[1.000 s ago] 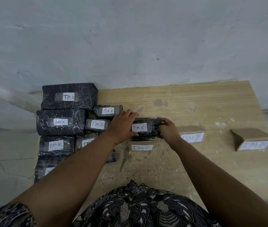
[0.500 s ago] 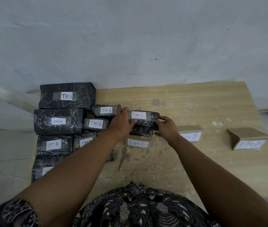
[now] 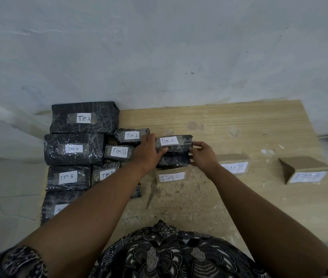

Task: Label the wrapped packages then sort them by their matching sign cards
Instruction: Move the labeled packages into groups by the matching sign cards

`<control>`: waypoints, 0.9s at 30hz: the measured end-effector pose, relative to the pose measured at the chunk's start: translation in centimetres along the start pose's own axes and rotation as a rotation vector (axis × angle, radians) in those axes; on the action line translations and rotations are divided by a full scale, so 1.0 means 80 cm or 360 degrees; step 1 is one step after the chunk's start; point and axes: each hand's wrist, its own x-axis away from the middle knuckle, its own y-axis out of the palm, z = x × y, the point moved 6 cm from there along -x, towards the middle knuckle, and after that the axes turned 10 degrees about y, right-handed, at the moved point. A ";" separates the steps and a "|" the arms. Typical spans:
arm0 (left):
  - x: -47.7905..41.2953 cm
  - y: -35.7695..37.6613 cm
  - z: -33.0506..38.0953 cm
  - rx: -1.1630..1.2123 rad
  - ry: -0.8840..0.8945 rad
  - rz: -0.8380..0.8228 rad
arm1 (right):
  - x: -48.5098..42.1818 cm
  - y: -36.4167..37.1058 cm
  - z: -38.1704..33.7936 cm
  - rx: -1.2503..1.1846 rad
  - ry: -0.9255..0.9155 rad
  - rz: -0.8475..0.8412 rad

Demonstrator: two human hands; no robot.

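Observation:
A black wrapped package labelled TIM C [image 3: 176, 143] rests on top of another black package [image 3: 174, 160], just behind the cardboard sign card marked TIM C [image 3: 171, 176]. My left hand [image 3: 149, 151] grips its left end and my right hand [image 3: 203, 155] pinches its right end. To the right stand the TIM B sign card [image 3: 233, 166] and a third sign card [image 3: 305, 172] with a blurred label. At the left lie black packages labelled TIM A [image 3: 84, 118], TIM A [image 3: 74, 149], TIM A [image 3: 132, 135], TIM B [image 3: 119, 152] and TIM B [image 3: 69, 177].
The wooden table [image 3: 239, 121] ends at a grey wall at the back. Its right edge runs just past the third sign card. More black packages [image 3: 55, 205] lie at the left front, partly hidden by my left arm.
Both hands have lifted the TIM C package a little and moved it back, onto the other black package behind the TIM C card.

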 end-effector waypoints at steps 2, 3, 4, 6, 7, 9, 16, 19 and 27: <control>0.003 -0.002 0.002 -0.0005 0.0052 -0.0011 | 0.001 -0.002 0.003 0.0095 -0.0055 0.0032; 0.004 -0.004 0.003 0.0002 0.0075 0.0002 | 0.004 -0.004 0.003 0.0129 -0.0078 0.0053; 0.006 -0.007 0.002 0.0011 0.0096 0.0025 | 0.008 -0.005 0.002 0.0140 -0.0097 0.0073; 0.009 -0.012 0.002 0.0011 0.0130 0.0058 | 0.013 -0.008 0.003 0.0141 -0.0109 0.0102; 0.010 -0.014 0.003 -0.0002 0.0146 0.0060 | 0.015 -0.009 0.005 0.0153 -0.0111 0.0116; 0.013 -0.015 0.003 -0.0031 0.0172 0.0041 | 0.018 -0.011 0.007 0.0181 -0.0120 0.0139; 0.026 -0.011 0.007 -0.0014 0.0213 0.0002 | 0.026 -0.012 0.008 0.0199 -0.0142 0.0162; 0.032 -0.014 0.010 0.0000 0.0240 0.0025 | 0.030 -0.015 0.011 0.0172 -0.0151 0.0198; 0.044 -0.016 0.013 -0.0032 0.0280 0.0027 | 0.035 -0.015 0.025 0.0159 -0.0110 0.0152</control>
